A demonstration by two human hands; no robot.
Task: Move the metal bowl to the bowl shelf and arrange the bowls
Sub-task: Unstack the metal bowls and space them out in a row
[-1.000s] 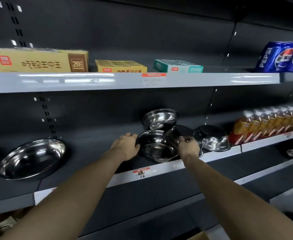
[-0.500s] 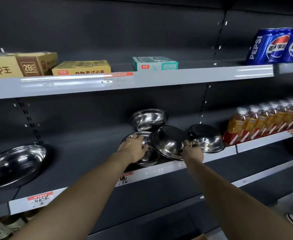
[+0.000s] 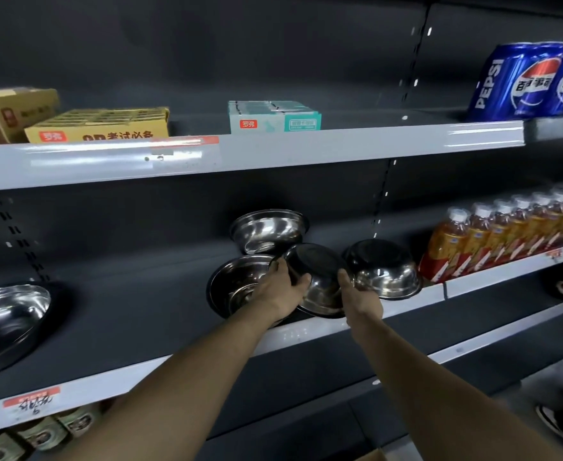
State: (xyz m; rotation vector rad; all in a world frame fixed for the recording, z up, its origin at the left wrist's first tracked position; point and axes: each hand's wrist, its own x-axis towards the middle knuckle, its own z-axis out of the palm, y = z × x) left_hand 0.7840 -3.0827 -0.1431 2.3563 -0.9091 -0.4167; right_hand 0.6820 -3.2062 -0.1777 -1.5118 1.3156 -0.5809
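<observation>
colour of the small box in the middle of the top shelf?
The small box is teal and white with a red label; head view.

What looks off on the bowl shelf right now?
Orientation is mixed: the held bowl, gripped by the left hand and right hand, is tipped bottom toward the camera, and the right bowl lies upside down. The back bowl and front-left bowl sit upright.

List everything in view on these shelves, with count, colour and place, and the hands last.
Held bowl: 1, steel, tilted, bottom toward camera, middle shelf front.
Other bowls: 3, steel, around it: back, left, right upside down.
Pan: 1, steel, middle shelf far left.
Boxes: 2 yellow-brown, 1 teal, top shelf.
Pepsi cans: blue pack, top right.
Bottles: orange row, middle right.
Jars: bottom left, count unclear.
Left hand, right hand: gripping the held bowl's sides.
</observation>
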